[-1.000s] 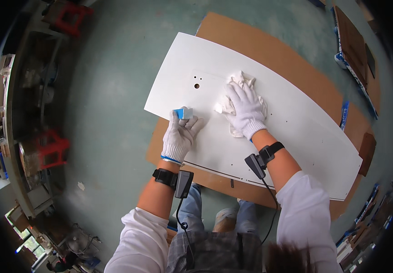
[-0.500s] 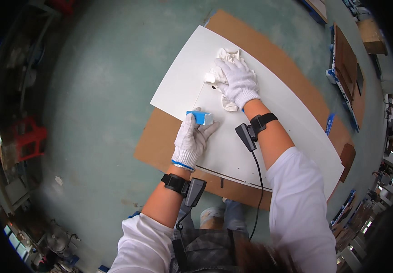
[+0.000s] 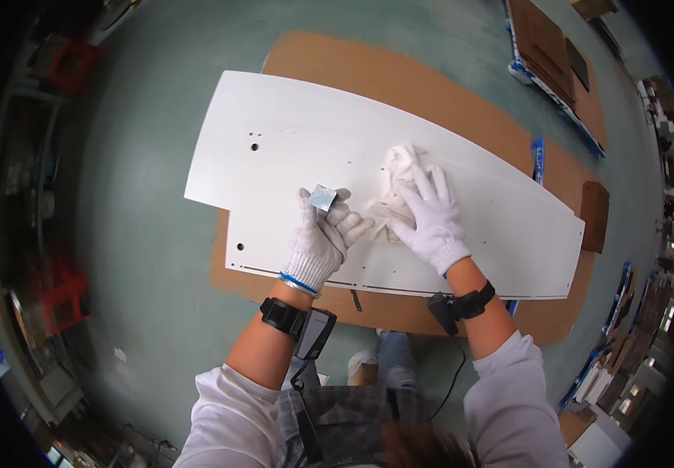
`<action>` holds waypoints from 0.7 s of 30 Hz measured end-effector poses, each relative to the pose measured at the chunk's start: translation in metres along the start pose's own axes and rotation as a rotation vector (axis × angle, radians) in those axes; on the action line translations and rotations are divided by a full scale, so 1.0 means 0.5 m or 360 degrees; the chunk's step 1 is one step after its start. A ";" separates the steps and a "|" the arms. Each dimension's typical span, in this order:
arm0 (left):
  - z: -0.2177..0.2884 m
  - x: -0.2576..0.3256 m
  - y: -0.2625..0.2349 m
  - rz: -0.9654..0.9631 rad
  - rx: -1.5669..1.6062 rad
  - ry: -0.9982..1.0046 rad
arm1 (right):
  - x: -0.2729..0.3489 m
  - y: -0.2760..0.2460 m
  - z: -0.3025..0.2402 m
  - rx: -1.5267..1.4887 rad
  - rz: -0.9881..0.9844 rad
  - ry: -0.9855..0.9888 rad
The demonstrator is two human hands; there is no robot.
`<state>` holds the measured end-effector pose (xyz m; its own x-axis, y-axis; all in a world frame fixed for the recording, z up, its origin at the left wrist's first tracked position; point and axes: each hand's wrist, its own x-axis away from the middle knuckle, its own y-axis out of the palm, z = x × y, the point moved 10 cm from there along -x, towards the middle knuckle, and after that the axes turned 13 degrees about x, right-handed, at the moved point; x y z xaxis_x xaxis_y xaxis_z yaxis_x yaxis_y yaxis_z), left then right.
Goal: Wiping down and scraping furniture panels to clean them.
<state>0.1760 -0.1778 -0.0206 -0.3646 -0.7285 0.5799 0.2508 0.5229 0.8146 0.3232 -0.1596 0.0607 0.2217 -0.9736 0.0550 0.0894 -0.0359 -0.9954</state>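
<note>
My left hand [image 3: 320,238], in a white knit glove, holds a small block [image 3: 322,197] with a silvery face between thumb and fingers, above a large white panel [image 3: 306,125]. My right hand [image 3: 432,222], gloved the same way, lies flat with its fingers spread at the right side of a crumpled white cloth [image 3: 399,168]. Part of the cloth is hidden under that hand. The panel has a curved far edge, a few dark round holes toward its left end and a dark groove along its near edge.
Brown cardboard [image 3: 337,58] shows beneath and around the panel. At the far right stands a stack of brown boards [image 3: 543,47] with blue-and-white edging. A brown piece [image 3: 594,217] lies by the panel's right end. Red frames [image 3: 64,292] are at the left.
The view has shifted, so the panel looks turned and more of it shows. My right hand and the cloth are farther right along it. The block is tilted, its silvery face now toward me.
</note>
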 end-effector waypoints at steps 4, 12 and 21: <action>-0.228 -0.022 0.065 -0.0182 -0.0161 -0.0444 | 0.121 -0.030 0.120 -0.0990 0.0208 0.0286; -0.648 -0.020 0.064 -0.0155 -0.1114 -0.0898 | 0.394 0.052 0.380 -0.2706 -0.0104 0.1177; -0.830 -0.250 0.207 -0.0207 -0.3827 0.0988 | 0.836 0.077 0.846 -0.2315 0.0638 0.2104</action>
<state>0.6197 -0.2162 -0.0058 -0.3837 -0.9136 0.1342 0.5244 -0.3352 -0.7827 0.8302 -0.4728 0.0786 -0.7525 -0.4807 0.4502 -0.6301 0.7245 -0.2796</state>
